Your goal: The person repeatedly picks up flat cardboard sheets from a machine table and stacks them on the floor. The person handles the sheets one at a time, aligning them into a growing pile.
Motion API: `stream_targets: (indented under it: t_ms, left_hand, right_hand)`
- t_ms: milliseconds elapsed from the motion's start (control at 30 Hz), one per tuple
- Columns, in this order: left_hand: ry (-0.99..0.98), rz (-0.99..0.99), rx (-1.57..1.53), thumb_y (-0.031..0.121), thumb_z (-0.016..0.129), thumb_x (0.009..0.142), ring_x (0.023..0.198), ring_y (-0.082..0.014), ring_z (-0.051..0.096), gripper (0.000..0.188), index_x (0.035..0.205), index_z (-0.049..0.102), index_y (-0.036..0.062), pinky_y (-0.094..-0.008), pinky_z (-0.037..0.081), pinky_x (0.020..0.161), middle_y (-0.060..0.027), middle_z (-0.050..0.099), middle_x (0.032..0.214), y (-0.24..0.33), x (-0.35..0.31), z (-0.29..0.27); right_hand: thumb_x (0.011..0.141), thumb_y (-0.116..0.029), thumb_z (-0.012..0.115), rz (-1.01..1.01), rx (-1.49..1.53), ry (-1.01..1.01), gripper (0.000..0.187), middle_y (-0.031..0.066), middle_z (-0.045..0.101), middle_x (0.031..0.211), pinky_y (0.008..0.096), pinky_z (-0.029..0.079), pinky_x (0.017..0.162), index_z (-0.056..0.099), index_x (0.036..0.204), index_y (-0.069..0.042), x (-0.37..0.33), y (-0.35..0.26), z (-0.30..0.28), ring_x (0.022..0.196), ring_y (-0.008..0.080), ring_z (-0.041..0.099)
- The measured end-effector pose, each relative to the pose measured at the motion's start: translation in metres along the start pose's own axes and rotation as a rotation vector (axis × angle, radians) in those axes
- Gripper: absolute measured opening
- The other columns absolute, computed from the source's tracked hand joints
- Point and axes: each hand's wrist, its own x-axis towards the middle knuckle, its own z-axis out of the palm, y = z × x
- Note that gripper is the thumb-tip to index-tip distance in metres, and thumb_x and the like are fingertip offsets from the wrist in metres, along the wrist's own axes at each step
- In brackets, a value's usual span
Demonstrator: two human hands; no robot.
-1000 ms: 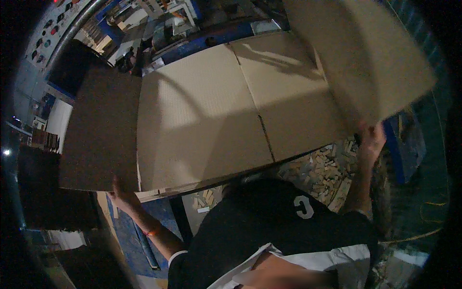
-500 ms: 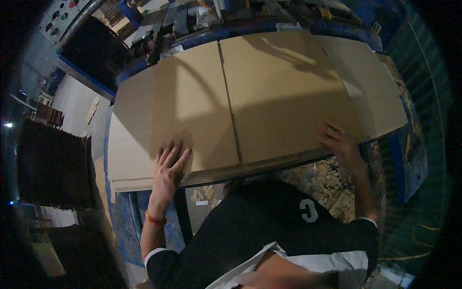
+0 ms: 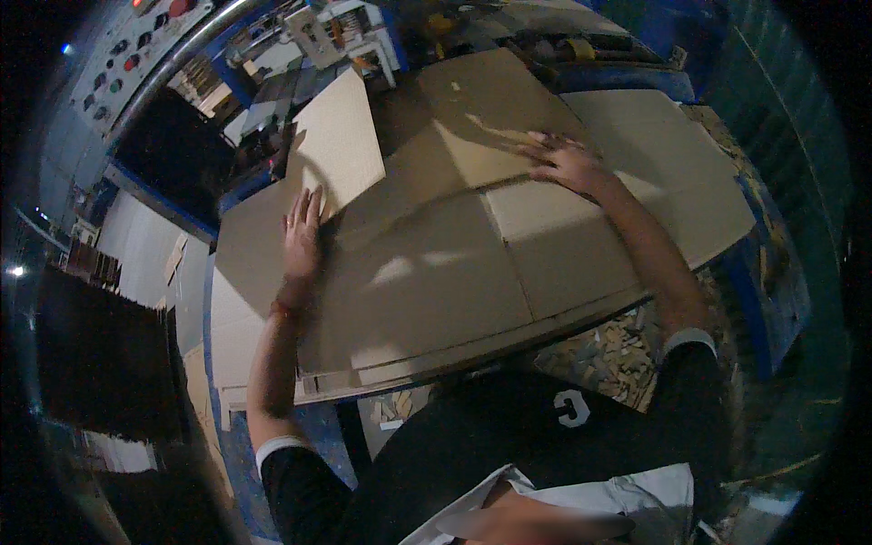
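Observation:
A large creased cardboard sheet (image 3: 495, 100) lies over a flat stack of similar cardboard (image 3: 427, 291). Its left panel (image 3: 341, 132) is tilted up and catches the light. My left hand (image 3: 302, 234) is at the sheet's left near corner, fingers stretched out. Across from it, my right hand (image 3: 565, 165) lies palm down near the sheet's near edge, fingers spread. Neither hand is closed around anything. Whether the left fingertips press the sheet or only rest beside it is hard to tell.
Machinery (image 3: 341, 36) stands beyond the stack. A control panel (image 3: 132, 59) with coloured buttons is at the far left. Cardboard scraps (image 3: 618, 359) lie below the near edge. A dark stack (image 3: 109, 354) stands at left, and a green corrugated wall (image 3: 790, 182) at right.
Both hands have moved forward, away from me. The top sheet has slid forward with them and its left panel has tilted up, baring the cardboard beneath.

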Motion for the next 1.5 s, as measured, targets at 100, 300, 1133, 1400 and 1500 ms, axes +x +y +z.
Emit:
stream_targets:
  t_ms: [100,300,1133,1400,1500]
  left_hand:
    - [-0.008,-0.045,0.3,0.025,0.056,0.082,0.128,-0.0342,0.028,0.064,0.138,0.026,0.016,-0.0547,0.021,0.102,-0.0159,0.032,0.138,0.004,0.03,0.011]
    - [0.071,-0.018,0.094,0.019,0.063,0.078,0.128,-0.0345,0.027,0.065,0.135,0.032,0.0076,-0.0425,0.023,0.105,-0.0174,0.033,0.137,0.02,-0.019,-0.04]
    - [0.911,-0.554,-0.487,0.018,0.057,0.083,0.113,-0.0252,0.047,0.05,0.127,0.04,-0.0007,-0.0385,0.044,0.091,-0.0191,0.042,0.128,-0.045,-0.14,-0.177]
    - [0.848,-0.889,-1.497,0.013,0.055,0.079,0.083,-0.0203,0.054,0.028,0.103,0.053,-0.0009,-0.0347,0.047,0.075,-0.0107,0.054,0.094,-0.06,-0.143,-0.149]
    - [0.845,-0.82,-1.272,0.012,0.053,0.08,0.082,-0.02,0.054,0.023,0.097,0.056,-0.0022,-0.0352,0.046,0.074,-0.0102,0.056,0.093,-0.034,-0.162,-0.153]
  right_hand:
    - [0.083,-0.046,0.052,0.284,0.723,0.076,0.056,0.0092,0.043,0.131,0.0423,0.033,0.098,0.041,0.13,-0.017,0.03,-0.015,0.011,0.121,0.0285,0.04]
    - [0.081,-0.032,0.059,0.354,0.162,0.122,0.057,0.0205,0.032,0.136,0.0439,0.028,0.102,0.039,0.131,-0.012,-0.022,-0.019,-0.021,0.124,0.0323,0.036]
    - [0.079,-0.024,0.055,0.99,0.202,1.199,0.041,0.0187,0.06,0.101,0.0419,0.039,0.09,0.053,0.118,-0.01,-0.215,0.111,0.016,0.098,0.0319,0.055]
    - [0.079,-0.005,0.051,0.444,1.39,1.288,0.045,0.0104,0.052,0.113,0.0349,0.042,0.086,0.04,0.123,0.001,-0.216,0.134,-0.076,0.102,0.0248,0.051]
    - [0.08,-0.009,0.052,0.41,1.052,1.291,0.045,0.0104,0.053,0.113,0.0331,0.043,0.083,0.041,0.122,0.0,-0.232,0.056,-0.099,0.097,0.0222,0.054]
